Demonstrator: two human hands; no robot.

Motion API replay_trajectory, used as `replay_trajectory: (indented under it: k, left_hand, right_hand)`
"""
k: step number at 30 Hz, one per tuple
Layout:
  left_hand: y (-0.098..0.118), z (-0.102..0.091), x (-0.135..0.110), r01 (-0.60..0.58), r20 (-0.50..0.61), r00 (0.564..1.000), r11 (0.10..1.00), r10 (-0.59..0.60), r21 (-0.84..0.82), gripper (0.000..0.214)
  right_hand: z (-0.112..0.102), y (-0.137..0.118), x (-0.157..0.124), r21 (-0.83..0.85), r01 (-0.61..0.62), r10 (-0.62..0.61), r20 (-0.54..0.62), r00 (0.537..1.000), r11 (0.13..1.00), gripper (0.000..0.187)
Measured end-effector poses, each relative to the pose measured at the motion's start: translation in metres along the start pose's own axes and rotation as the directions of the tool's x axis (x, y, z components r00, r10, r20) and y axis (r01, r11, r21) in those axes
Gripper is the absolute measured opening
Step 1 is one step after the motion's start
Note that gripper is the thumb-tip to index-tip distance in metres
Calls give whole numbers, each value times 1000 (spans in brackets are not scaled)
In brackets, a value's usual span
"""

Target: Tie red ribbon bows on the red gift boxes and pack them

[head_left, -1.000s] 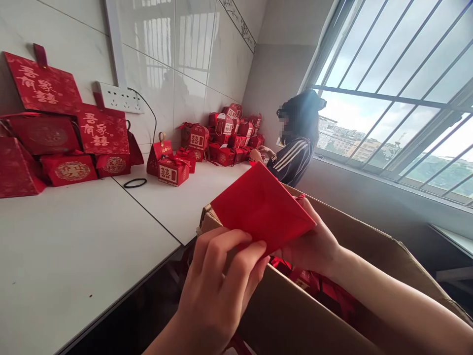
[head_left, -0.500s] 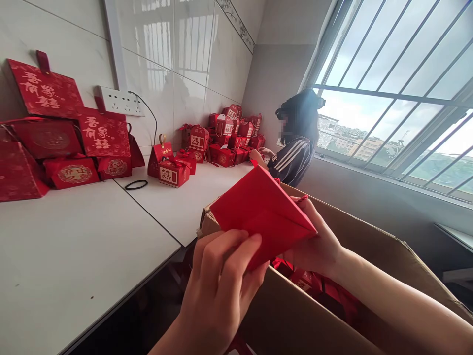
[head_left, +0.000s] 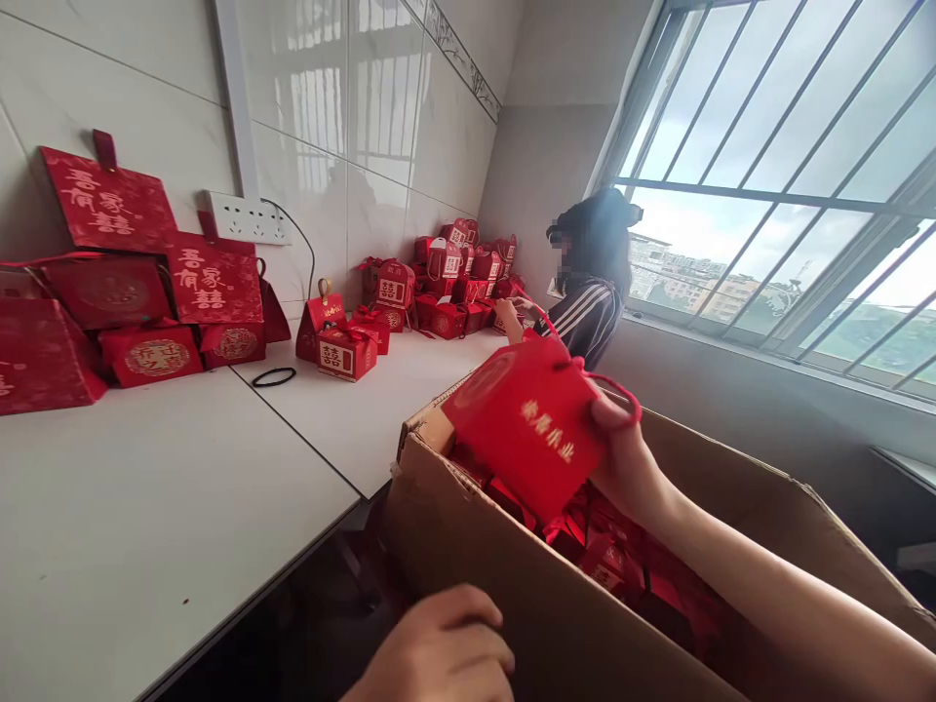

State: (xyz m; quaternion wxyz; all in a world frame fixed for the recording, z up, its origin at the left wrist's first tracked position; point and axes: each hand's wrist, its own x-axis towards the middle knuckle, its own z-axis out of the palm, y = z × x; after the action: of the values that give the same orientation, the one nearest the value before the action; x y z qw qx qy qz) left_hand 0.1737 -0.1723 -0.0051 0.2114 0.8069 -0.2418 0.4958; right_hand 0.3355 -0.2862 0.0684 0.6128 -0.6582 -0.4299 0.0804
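Note:
My right hand grips a red gift box by its right side, near the cord knot. Gold characters mark the box's near face, and a red cord handle loops from its top. It is tilted above the open cardboard carton. Below and to the left, at the bottom edge of the view, my left hand has its fingers curled in. Nothing shows in it, and it is apart from the box. More red gift boxes lie inside the carton, partly hidden by my right arm.
Red gift boxes stand stacked on the white table at the left and far back. A black ring lies on the table near a small box. Another person works beyond the carton, by the barred window.
My left hand has let go of the gift box and dropped down. The box has turned in my right hand, so its lettered face and cord handle now show.

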Motion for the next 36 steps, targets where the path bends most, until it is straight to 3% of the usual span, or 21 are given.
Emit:
replay_trajectory:
  k: [1,2,4,6,7,9,12,15,18,21,24,26,30,32,34,36]
  left_hand:
    - [-2,-6,1,51,-26,998,999,-52,-7,24]
    - [-5,-13,2,129,-71,989,991,-130,-25,24]
    - [-12,-27,9,326,-188,924,943,-333,-69,21]
    - [-21,-34,18,513,-286,808,854,-516,-90,12]
    - [-25,-35,23,581,-301,758,809,-578,-90,11]
    - [-33,-32,31,662,-275,702,745,-656,-86,26]
    - [-38,-22,40,693,-210,680,709,-702,-127,29]
    - [-34,-17,44,627,-273,724,770,-633,-121,9]
    - [-22,-18,46,434,-390,833,901,-393,19,5]
    - [-9,-19,48,143,-303,951,954,-59,265,13]
    - [1,-15,47,-60,-202,968,915,151,399,11]
    - [4,-12,45,-81,-226,956,906,189,416,11]
    - [0,-11,48,10,-334,934,928,124,372,10]
    - [-8,-13,56,147,-428,903,923,22,356,9]
    - [-21,-16,66,378,-458,855,896,-242,232,5]
    - [-40,-17,74,635,-270,744,773,-611,1,14]
  right_hand:
    - [-3,0,0,-177,164,-164,12,986,970,42]
    - [-6,0,0,-363,321,-326,49,944,875,48]
    - [-11,-4,-1,-648,520,-553,177,814,557,59]
    - [-11,-9,-4,-759,576,-629,295,719,303,62]
    - [-9,-12,-5,-773,589,-640,333,692,234,62]
    - [-5,-17,-9,-768,617,-655,380,653,169,64]
    - [1,-20,-15,-744,643,-640,406,653,184,67]
    - [4,-19,-19,-723,648,-602,414,682,237,69]
    - [4,-17,-20,-717,659,-611,421,670,229,66]
    - [4,-16,-22,-722,661,-643,409,647,205,61]
    - [4,-17,-24,-728,662,-690,387,611,177,55]
    - [3,-17,-27,-731,665,-713,383,587,155,55]
    - [3,-21,-31,-718,677,-707,393,588,164,59]
    - [2,-23,-31,-699,679,-680,386,623,224,63]
    - [0,-23,-30,-678,638,-617,338,711,365,65]
    - [-2,-20,-24,-612,497,-459,235,857,615,61]
